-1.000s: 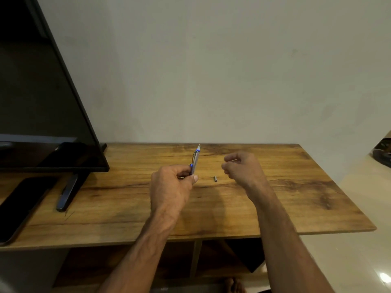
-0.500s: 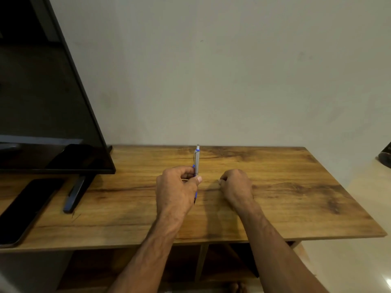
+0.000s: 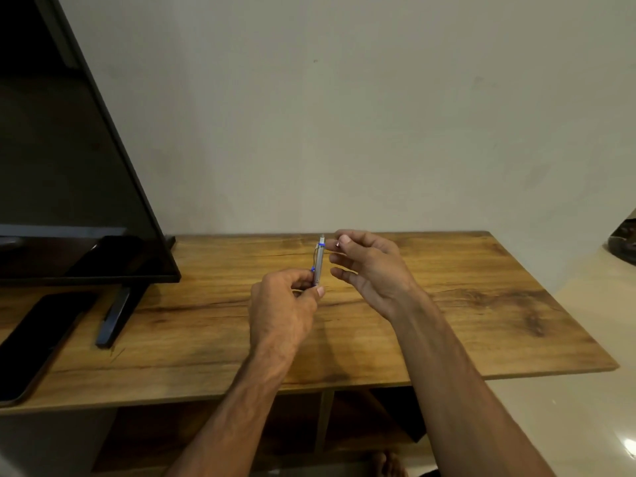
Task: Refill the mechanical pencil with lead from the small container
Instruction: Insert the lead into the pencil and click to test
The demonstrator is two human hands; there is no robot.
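My left hand [image 3: 282, 311] holds a silver mechanical pencil [image 3: 320, 261] with blue rings upright above the wooden table [image 3: 481, 304], gripping its lower end. My right hand [image 3: 371, 270] is raised just right of the pencil's top. Its thumb and forefinger are pinched together close to the upper blue ring and its other fingers are spread. What sits in that pinch is too small to make out. No lead container is in view.
A large black TV [image 3: 69, 166] stands at the left on a dark foot [image 3: 113, 318]. A black phone [image 3: 38, 342] lies flat near the table's front left edge. The wall runs close behind the table. Open shelves lie under the top.
My right hand dropped onto the small dark piece lying on the table, then rose in a pinch to the pencil's top. That piece no longer shows. The left hand kept the pencil upright.
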